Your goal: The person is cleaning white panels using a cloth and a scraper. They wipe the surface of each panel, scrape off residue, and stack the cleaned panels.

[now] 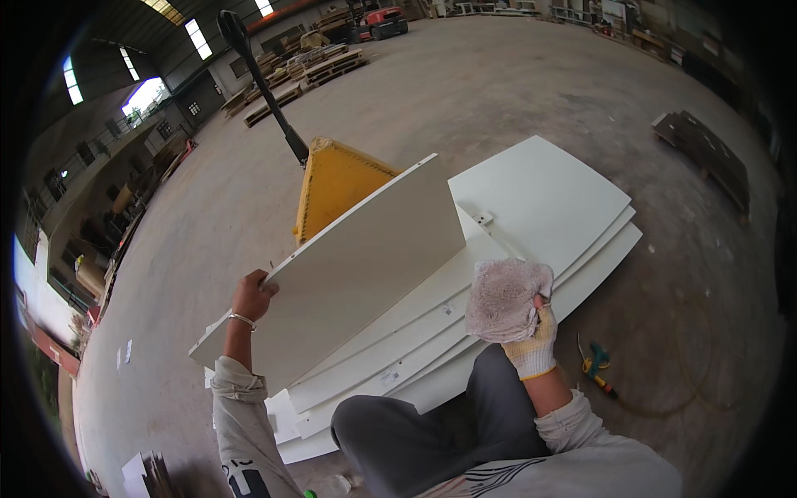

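White panel [365, 270] stands tilted on the stacked panels [544, 191], my left grip [251, 296] pinching its upper edge, my right grip [533, 347] clutching a cloth [505, 297]. I judge the work partway; which panels are finished, I cannot tell. Yellow pallet jack [339, 187] crowds the far side; green hand tool [596, 359] lies rightward.

The upright panel [365, 266] is plain off-white; the stacked panels [540, 191] are plain white. The cloth [506, 300] shows mottled pinkish grey. The pallet jack [336, 184] is yellow, its handle [270, 100] black. The trousers [390, 440] are dark grey.
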